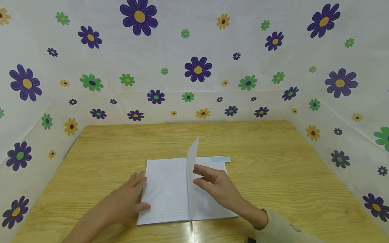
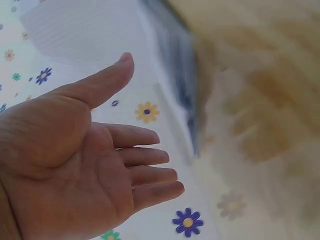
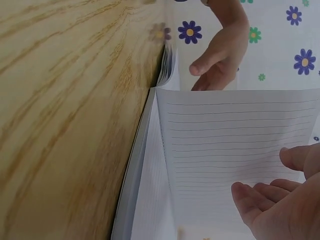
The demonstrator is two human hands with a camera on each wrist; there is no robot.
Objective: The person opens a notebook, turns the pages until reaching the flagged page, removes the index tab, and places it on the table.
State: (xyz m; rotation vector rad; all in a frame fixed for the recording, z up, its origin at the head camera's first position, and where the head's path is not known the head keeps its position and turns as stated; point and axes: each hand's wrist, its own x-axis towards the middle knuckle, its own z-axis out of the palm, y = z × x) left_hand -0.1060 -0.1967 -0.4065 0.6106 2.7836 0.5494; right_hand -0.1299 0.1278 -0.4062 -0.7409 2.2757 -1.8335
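An open lined notebook (image 1: pixel 165 192) lies on the wooden table, with one page (image 1: pixel 191 182) standing nearly upright at its middle fold. My right hand (image 1: pixel 218 187) is at the right side of that page, thumb and fingertips against or very close to it. In the right wrist view the thumb and fingers are apart, in front of the lined sheet (image 3: pixel 240 130). My left hand (image 1: pixel 129 197) rests by the notebook's left edge, its thumb over the page margin. The left wrist view shows the left palm (image 2: pixel 95 170) with fingers extended.
A light blue paper tab (image 1: pixel 221 159) sticks out at the notebook's top right corner. Wooden table (image 1: pixel 273 162) surface surrounds the notebook. White flower-patterned cloth (image 1: pixel 170 50) stands at the back and both sides. A small dark object (image 1: pixel 251 240) shows beside the right sleeve.
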